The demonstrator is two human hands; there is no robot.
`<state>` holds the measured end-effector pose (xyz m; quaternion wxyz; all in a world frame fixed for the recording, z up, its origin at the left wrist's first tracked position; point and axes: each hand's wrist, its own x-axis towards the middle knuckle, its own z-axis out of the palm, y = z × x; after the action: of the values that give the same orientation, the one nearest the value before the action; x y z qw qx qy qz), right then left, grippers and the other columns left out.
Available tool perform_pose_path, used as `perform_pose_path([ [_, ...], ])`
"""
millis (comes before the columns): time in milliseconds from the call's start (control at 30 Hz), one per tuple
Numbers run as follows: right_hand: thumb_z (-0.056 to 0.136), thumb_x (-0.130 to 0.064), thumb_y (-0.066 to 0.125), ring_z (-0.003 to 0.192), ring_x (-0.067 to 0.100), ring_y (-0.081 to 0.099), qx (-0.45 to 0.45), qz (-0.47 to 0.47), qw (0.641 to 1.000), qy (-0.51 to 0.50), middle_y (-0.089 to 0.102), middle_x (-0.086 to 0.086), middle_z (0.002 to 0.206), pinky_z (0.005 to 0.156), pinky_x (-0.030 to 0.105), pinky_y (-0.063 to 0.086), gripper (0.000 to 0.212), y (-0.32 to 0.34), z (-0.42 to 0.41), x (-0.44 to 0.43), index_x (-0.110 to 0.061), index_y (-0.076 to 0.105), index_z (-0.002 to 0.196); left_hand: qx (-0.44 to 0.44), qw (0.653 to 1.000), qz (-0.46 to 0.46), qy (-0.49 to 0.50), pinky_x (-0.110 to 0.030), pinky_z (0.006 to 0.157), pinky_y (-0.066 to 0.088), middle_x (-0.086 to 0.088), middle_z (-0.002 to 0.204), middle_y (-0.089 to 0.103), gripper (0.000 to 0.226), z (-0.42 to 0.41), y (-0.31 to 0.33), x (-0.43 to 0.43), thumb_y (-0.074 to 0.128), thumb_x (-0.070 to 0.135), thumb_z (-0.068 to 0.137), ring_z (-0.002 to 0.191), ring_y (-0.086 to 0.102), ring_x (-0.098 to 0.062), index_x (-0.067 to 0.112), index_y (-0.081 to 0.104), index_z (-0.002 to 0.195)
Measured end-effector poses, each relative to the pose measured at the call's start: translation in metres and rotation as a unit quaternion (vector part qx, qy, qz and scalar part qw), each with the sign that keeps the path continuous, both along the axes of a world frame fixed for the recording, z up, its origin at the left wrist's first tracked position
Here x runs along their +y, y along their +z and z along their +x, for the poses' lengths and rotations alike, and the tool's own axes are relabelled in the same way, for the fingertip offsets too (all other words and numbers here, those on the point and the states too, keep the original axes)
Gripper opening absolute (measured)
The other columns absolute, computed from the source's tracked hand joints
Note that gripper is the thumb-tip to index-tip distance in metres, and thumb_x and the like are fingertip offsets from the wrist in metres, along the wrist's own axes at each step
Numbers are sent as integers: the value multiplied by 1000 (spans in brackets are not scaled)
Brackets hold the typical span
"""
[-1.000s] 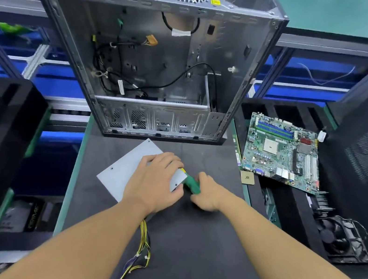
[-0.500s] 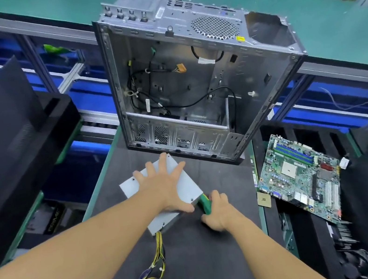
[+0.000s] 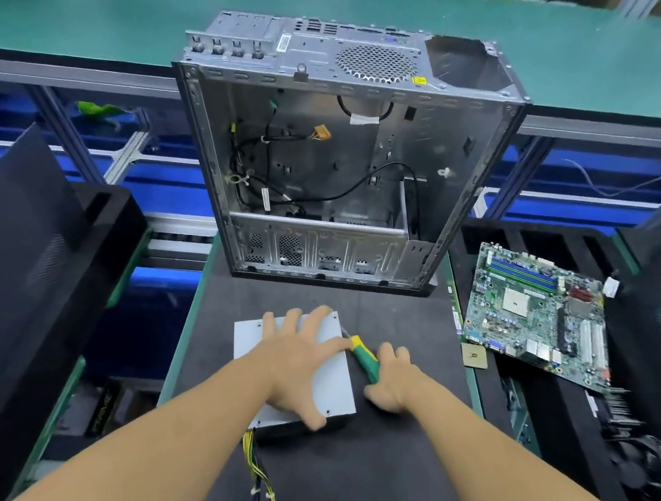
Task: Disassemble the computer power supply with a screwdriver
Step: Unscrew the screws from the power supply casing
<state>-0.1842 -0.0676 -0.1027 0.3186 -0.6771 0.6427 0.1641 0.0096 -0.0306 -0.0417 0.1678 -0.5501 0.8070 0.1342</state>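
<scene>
Black matting covered the desk [image 3: 361,487], where the power supply [image 3: 334,382] lay before the emptied case [image 3: 326,162]. The left hand [image 3: 296,366] pressed it, fingers spread, likely steadying it, while the right hand [image 3: 392,385] clamped its fingers round the screwdriver [image 3: 365,359] at its edge.

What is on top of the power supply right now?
The left hand lies spread flat on the grey top plate of the power supply. The right hand grips a screwdriver at its right edge. The palm hides the plate's middle.

The black padded workbench [image 3: 361,487] is carrying a grey metal power-supply box [image 3: 334,382] centrally, with an open steel computer case [image 3: 326,162] standing at twelve o'clock.
</scene>
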Motion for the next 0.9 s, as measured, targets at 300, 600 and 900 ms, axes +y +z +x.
perform_pose_path([
  [300, 81, -39, 62, 123, 36, 39, 36, -1, 999, -16, 29, 10, 132, 97, 39, 35, 68, 6, 12, 8, -12, 27, 133, 33, 997, 32, -63, -67, 108, -2, 1, 160, -23, 118, 16, -3, -13, 74, 67, 49, 145, -4, -41, 57, 2, 141],
  [600, 79, -42, 59, 119, 33, 34, 40, -21, 998, -51, 29, 7, 126, 98, 38, 31, 63, 5, 22, 21, -12, 30, 126, 86, 990, -35, -108, -63, 106, -4, -1, 162, -16, 114, 31, -12, -11, 66, 74, 50, 144, -1, -37, 58, 5, 145],
  [900, 79, -42, 60, 114, 30, 34, 17, -35, 997, -65, 25, 0, 114, 97, 38, 33, 62, 1, 13, 30, -20, 29, 128, -6, 995, -15, -97, -77, 103, -8, 0, 152, -45, 136, 48, -13, -4, 70, 73, 52, 143, -23, -50, 56, -34, 138],
])
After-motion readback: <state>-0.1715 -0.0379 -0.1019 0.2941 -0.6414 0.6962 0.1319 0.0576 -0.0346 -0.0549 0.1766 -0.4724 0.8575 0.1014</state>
